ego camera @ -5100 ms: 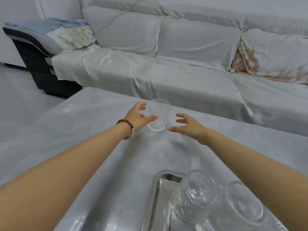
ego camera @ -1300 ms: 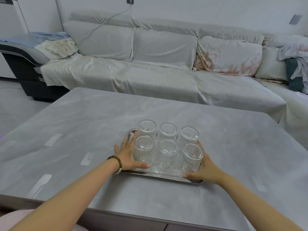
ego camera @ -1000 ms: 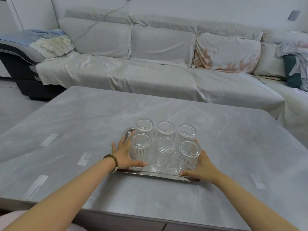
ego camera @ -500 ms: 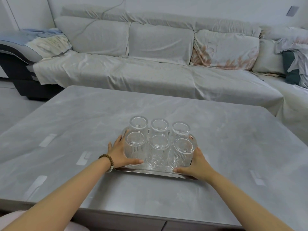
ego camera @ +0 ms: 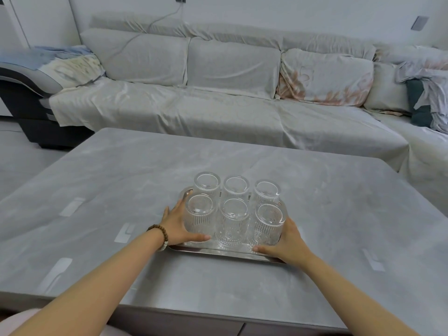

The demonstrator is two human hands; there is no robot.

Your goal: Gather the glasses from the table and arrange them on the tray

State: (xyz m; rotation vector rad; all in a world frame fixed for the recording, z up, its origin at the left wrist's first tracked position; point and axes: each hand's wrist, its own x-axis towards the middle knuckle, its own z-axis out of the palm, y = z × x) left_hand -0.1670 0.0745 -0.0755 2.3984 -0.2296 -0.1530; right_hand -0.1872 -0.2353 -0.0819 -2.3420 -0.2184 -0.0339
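Note:
Several clear ribbed glasses [ego camera: 234, 221] stand upside down in two rows of three on a shiny metal tray [ego camera: 225, 253] in the middle of the grey table [ego camera: 121, 175]. My left hand [ego camera: 177, 226], with a bead bracelet at the wrist, grips the tray's left end, thumb lying along the front rim beside the front-left glass. My right hand [ego camera: 288, 243] grips the tray's right end, thumb on the front rim by the front-right glass. The tray rests flat on the table.
A long sofa [ego camera: 218, 105] under a pale cover runs behind the table, with a patterned cushion [ego camera: 324, 78] and piled clothes [ego camera: 431, 88] at the right. A dark recliner [ego camera: 26, 93] stands at the far left. The table's near edge is close to me.
Five seconds ago both hands reached for a lone glass far out on the table. Now that glass stands with the others and both hands hold the tray's ends, unmoved over the last second.

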